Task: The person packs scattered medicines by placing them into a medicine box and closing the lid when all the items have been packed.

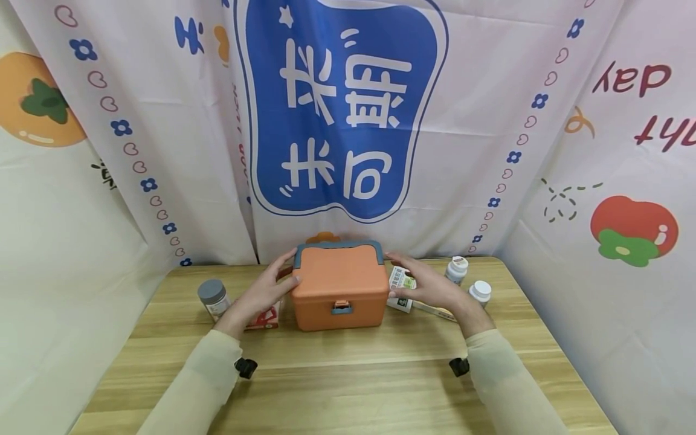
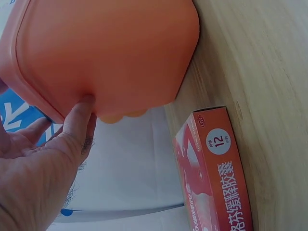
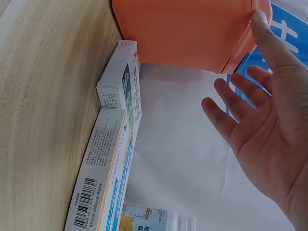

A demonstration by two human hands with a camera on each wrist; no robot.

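An orange storage box (image 1: 341, 275) with a blue-grey handle (image 1: 296, 258) and a front latch (image 1: 341, 308) stands on the table, its lid down. My left hand (image 1: 270, 288) is at the box's left side; in the left wrist view a fingertip touches its orange wall (image 2: 120, 57). On the other side is my right hand (image 1: 426, 284), fingers spread. In the right wrist view its thumb (image 3: 262, 24) meets the lid's edge, while the other fingers stand apart from the box.
Left of the box are a grey-lidded jar (image 1: 213, 296) and a red medicine box (image 2: 226, 168). To its right lie a white medicine box (image 3: 118, 72) and a longer carton (image 3: 96, 168). Two white-capped bottles (image 1: 457, 269) stand farther right. Printed curtains (image 1: 478, 72) surround the wooden table (image 1: 348, 380).
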